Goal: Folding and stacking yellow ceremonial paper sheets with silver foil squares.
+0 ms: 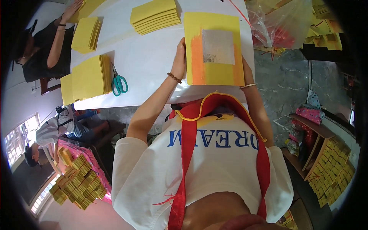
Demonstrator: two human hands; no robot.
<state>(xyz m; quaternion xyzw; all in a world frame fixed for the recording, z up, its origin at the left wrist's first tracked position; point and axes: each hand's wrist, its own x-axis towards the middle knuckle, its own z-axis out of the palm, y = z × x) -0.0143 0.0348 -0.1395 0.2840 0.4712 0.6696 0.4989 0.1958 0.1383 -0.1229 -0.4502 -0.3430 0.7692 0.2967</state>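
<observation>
A stack of yellow paper sheets [213,48], the top one with orange stripes and a silver foil square in its middle, lies on the white table [149,63] in front of me. My left hand [179,57] grips the stack's left edge, a bead bracelet on that wrist. My right hand [245,67] is at the stack's right edge, mostly hidden behind the paper, with a thin bangle on the wrist.
Other yellow paper stacks [155,16] [91,76] [87,33] lie on the table beside teal-handled scissors [119,82]. Another person's arm [61,36] rests on paper at the far left. Bundled yellow packs [78,180] [330,172] sit low at both sides, plastic bags [281,23] at upper right.
</observation>
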